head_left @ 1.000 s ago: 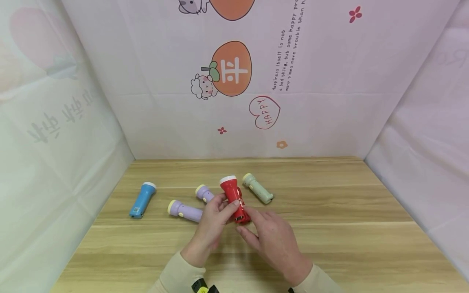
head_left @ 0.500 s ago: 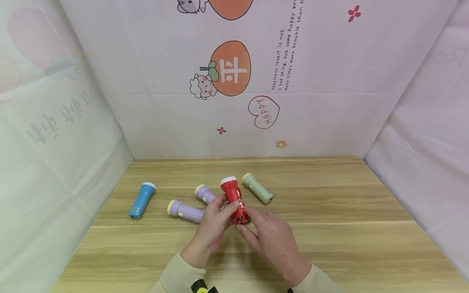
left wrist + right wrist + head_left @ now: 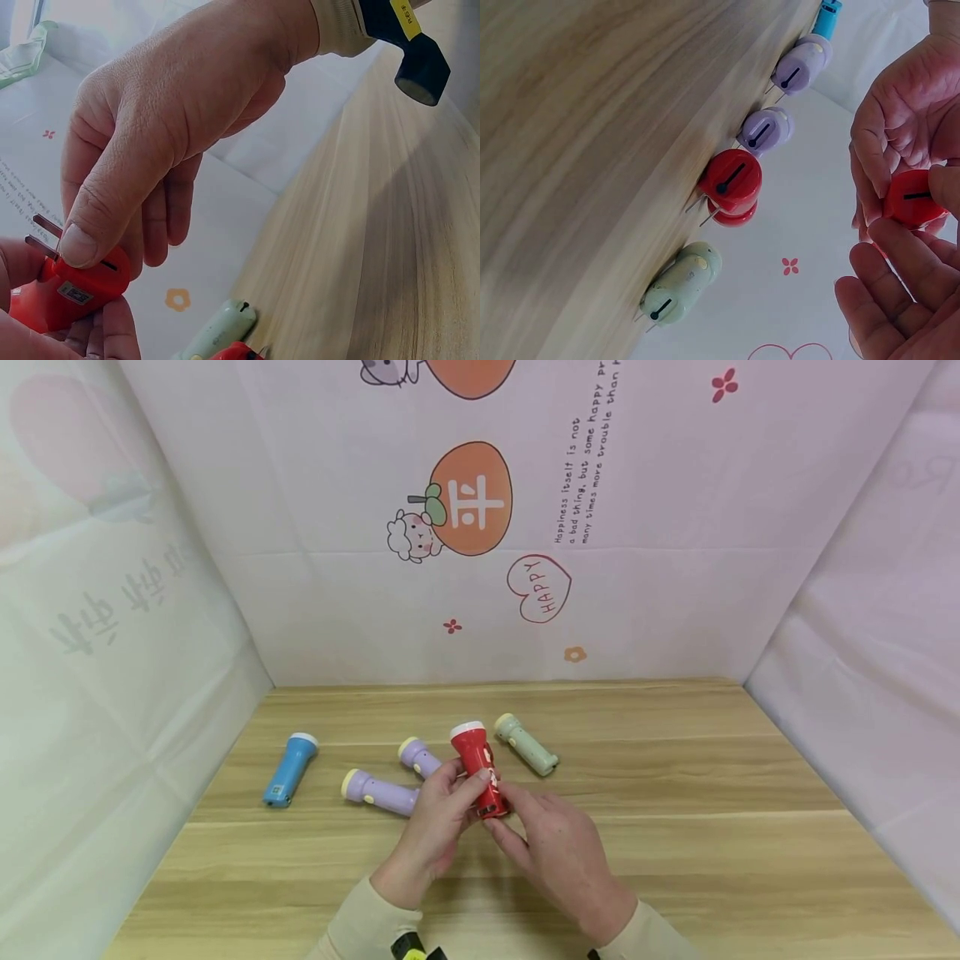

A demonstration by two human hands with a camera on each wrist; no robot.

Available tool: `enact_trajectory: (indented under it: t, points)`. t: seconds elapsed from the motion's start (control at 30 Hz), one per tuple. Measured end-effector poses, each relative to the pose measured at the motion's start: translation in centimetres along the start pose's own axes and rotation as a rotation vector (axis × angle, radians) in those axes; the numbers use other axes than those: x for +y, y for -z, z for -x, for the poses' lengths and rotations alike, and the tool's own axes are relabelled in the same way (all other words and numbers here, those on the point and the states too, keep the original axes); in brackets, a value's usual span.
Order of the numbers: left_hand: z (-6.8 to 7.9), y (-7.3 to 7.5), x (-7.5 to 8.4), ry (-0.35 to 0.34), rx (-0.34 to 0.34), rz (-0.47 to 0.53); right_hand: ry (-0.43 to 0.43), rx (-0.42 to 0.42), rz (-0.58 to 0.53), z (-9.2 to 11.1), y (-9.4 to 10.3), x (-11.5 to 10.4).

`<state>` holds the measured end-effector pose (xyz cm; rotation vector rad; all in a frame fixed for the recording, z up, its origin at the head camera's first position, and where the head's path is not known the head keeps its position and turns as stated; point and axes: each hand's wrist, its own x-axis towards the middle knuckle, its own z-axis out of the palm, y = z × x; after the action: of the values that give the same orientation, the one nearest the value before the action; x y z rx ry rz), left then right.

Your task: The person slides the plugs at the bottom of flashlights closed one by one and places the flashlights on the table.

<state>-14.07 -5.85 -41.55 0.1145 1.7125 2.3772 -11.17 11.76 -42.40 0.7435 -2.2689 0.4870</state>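
A red flashlight (image 3: 474, 747) with a white head is raised in front of me, its head pointing away. My left hand (image 3: 435, 818) grips its body, with the thumb laid across it. At its tail end, the fingers of my right hand (image 3: 562, 852) pinch the flashlight. In the left wrist view, two metal prongs (image 3: 43, 234) stick out from the tail beside the right thumb. A second red flashlight (image 3: 735, 180) lies on the table, prongs out, largely hidden in the head view. Just beyond the left hand lie two purple flashlights (image 3: 386, 795), one partly covered.
At the far left lies a blue flashlight (image 3: 291, 770). A pale green flashlight (image 3: 528, 747) lies to the right, beyond the right hand. The wood-grain table (image 3: 675, 860) meets printed white cloth walls (image 3: 337, 610) at its back and sides.
The held red flashlight has turned a little and its tail end has dipped slightly. Both hands stay in nearly the same place. The flashlights on the table have not moved.
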Motion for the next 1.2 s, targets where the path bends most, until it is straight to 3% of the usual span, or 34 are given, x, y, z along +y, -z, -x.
enact_trajectory:
  t: [0.53, 0.9, 1.2]
  points:
    - [0.25, 0.03, 0.07, 0.0, 0.014, 0.009, -0.074, -0.05, -0.101, -0.02, 0.32, -0.12]
    - [0.49, 0.24, 0.31, 0.005, 0.004, 0.017, -0.176, -0.117, -0.212, -0.34, 0.81, -0.55]
    - [0.53, 0.3, 0.26, 0.015, 0.008, 0.03, -0.2, -0.13, -0.243, -0.31, 0.76, -0.58]
